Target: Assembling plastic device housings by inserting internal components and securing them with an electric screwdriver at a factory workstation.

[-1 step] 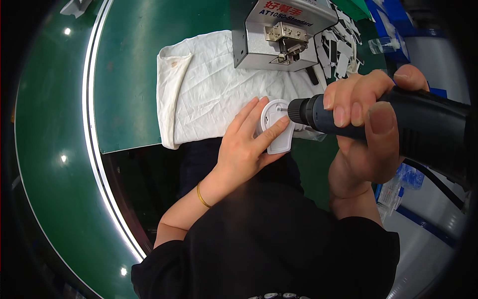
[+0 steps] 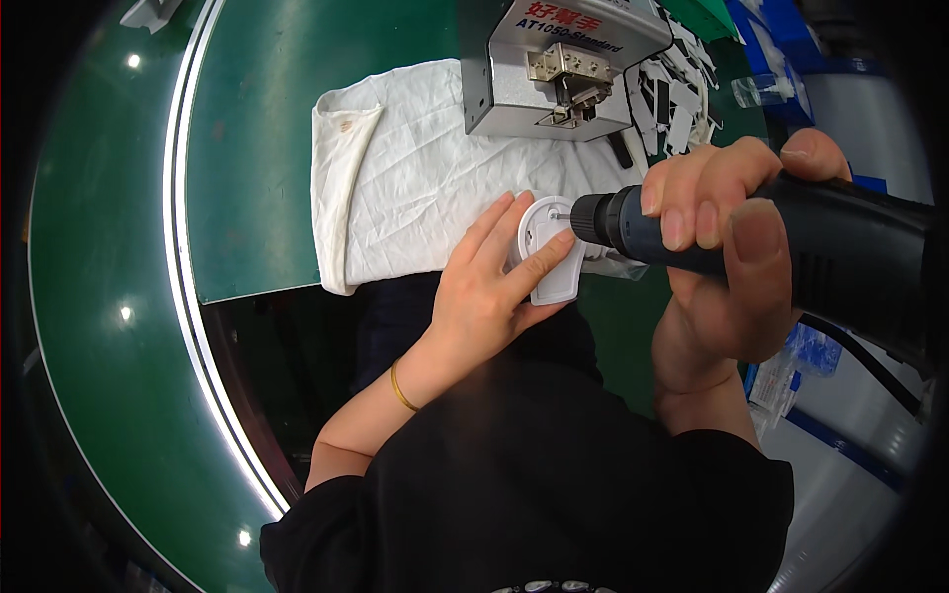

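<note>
My left hand [image 2: 482, 287] is closed around a white plastic housing [image 2: 556, 279], rounded at one end and straight at the other. The thumb lies across its recessed face, while the fingers reach behind the far edge. My right hand [image 2: 727, 232] wraps around a black electric screwdriver [image 2: 850, 257], held nearly level and pointing left. Its thin bit meets the housing near the rounded end, at what looks like a screw hole; whether a screw sits there is too small to tell. The part lies at the near edge of a white cloth [image 2: 415, 168].
A grey metal machine [image 2: 554, 79] stands on the cloth's far side. Right of it lies a pile of white and black strips [image 2: 677, 104], with a clear bottle [image 2: 759, 91] and blue bins [image 2: 791, 59] beyond. A black cord [image 2: 870, 371] hangs below the screwdriver. Green tabletop [image 2: 257, 128] extends left.
</note>
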